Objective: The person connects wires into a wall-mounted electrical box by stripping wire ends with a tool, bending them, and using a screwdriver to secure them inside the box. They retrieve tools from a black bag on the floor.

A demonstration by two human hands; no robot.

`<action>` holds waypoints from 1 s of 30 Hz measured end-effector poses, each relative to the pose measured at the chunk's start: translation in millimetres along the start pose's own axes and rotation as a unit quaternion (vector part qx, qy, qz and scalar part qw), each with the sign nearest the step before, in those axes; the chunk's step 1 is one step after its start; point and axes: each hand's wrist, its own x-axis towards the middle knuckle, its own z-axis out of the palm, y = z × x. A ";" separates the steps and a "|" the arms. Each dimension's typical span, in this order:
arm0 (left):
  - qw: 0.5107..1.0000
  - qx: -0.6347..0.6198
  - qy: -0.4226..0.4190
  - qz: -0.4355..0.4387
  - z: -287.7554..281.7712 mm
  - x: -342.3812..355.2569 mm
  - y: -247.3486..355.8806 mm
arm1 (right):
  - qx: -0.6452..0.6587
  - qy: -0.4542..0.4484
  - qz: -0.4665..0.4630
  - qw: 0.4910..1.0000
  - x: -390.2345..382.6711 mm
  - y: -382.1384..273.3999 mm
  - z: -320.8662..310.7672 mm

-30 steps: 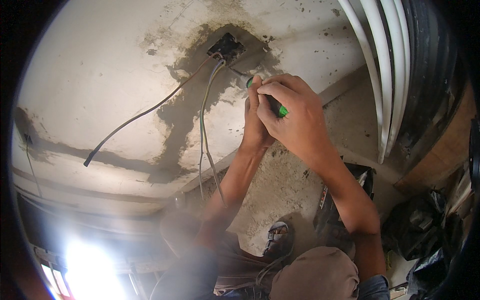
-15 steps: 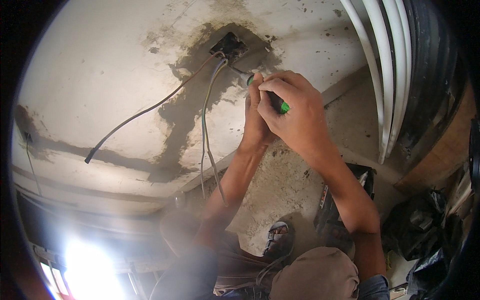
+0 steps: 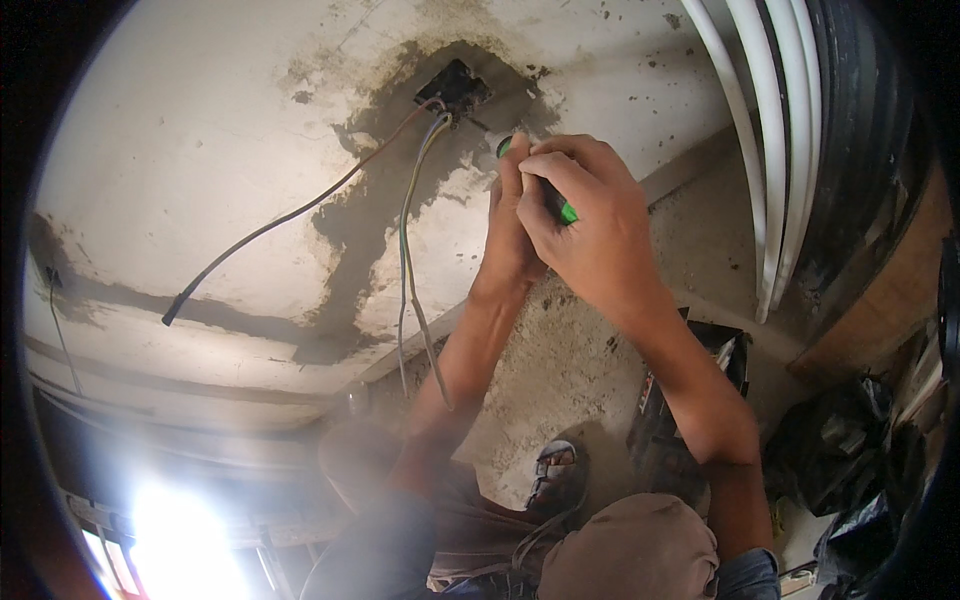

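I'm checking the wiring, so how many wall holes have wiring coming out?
2: a square hole near the top centre, a small hole at far left. Others may be hidden.

From your right hand, your left hand sits at nine o'clock, the tool between them; the wall box between ten and eleven; pipes at two; the sandal at six. From that box, one wire trails toward eight.

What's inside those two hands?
A black-and-green tool handle shows between the left hand and the right hand, with green visible near both ends. The hands cover the rest of it.
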 end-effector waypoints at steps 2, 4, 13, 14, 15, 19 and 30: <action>1.000 0.009 -0.002 -0.002 -0.3 -1.5 0.5 | 0.005 0.007 0.000 1.000 -2.4 -0.6 -0.9; 1.000 -0.005 0.001 -0.016 1.7 -2.8 1.3 | 0.020 -0.007 0.012 1.000 -2.9 -2.9 -3.9; 0.999 0.025 -0.028 0.003 -21.6 -3.7 -8.1 | 0.018 -0.011 0.001 1.000 -7.5 -2.9 3.0; 0.999 0.023 -0.029 0.003 -18.8 -4.0 -7.4 | 0.015 -0.011 0.000 1.000 -7.6 -2.5 2.9; 0.999 0.022 -0.030 0.003 -14.9 -4.7 -6.0 | 0.013 -0.010 0.000 1.000 -7.5 -2.1 2.8; 1.000 0.024 -0.014 -0.009 -9.2 -2.0 -2.9 | 0.002 -0.016 0.000 1.000 -4.8 -1.2 2.4; 0.999 0.040 -0.014 -0.028 -11.1 1.0 -0.8 | 0.026 -0.004 0.010 1.000 -4.8 0.7 1.8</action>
